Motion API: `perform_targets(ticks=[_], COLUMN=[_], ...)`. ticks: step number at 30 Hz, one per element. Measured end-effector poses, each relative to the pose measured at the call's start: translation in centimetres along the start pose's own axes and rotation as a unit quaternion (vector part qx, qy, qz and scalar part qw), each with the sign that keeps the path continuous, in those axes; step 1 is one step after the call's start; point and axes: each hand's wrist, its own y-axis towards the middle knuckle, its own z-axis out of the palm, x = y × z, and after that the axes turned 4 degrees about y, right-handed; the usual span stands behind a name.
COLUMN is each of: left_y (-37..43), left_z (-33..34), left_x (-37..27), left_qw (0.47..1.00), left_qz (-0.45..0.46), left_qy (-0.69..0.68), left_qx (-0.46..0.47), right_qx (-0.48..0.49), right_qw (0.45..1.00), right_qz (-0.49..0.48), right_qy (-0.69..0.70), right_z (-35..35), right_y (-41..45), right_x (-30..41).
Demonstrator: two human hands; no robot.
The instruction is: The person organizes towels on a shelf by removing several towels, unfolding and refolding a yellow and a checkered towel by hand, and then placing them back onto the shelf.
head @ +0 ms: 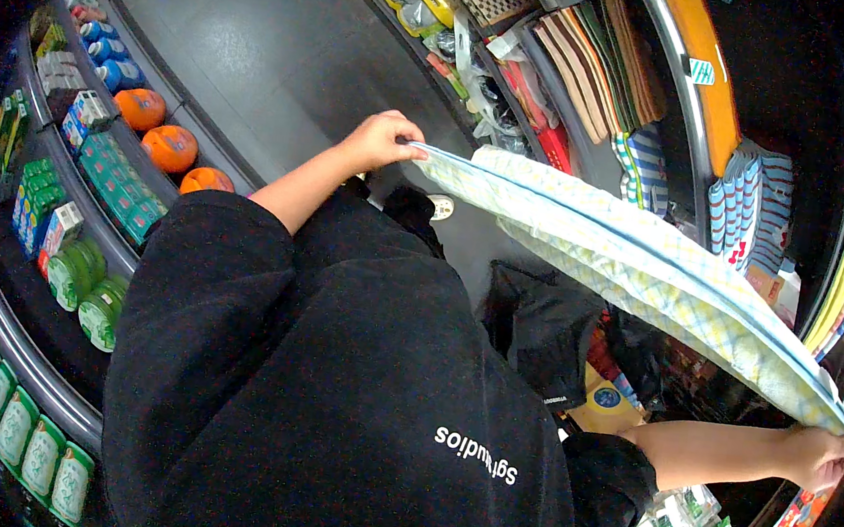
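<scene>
A pale checked cloth [621, 221] in white, yellow-green and light blue, with a blue edge, is stretched between my two hands. My left hand [384, 140] pinches one corner between thumb and fingers, out over the aisle floor. At the far right, my right hand [819, 456] grips the other end near the shelf. The cloth's upper edge is pulled nearly straight, and its layers hang in soft folds below. Part of the shelving behind it is hidden.
Shelves on the left hold orange packs [168, 149], blue bottles [112, 59], round green containers [75, 274] and green-white packs [44, 456]. Folded towels [581, 74] and striped towels [751, 202] fill the right shelves. A black bag [536, 334] and a yellowish carton [606, 400] sit below the cloth.
</scene>
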Motion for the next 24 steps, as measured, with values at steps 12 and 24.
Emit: perform_targets(ticks=[12,24], left_y=[6.9,9.7], left_z=[-16.7,-20.4], left_x=[-7.1,-11.9], left_qw=[0.939,0.940], left_qz=[0.082,0.117], left_qy=[-0.272,-0.205], left_qx=[-0.192,-0.247], right_qx=[0.113,0.077], right_qw=[0.903,0.824], right_qz=[0.402,0.534], right_qy=[0.100,0.174], right_z=[-4.3,-6.1], right_y=[-11.6,-22.2], right_x=[-13.2,-15.3])
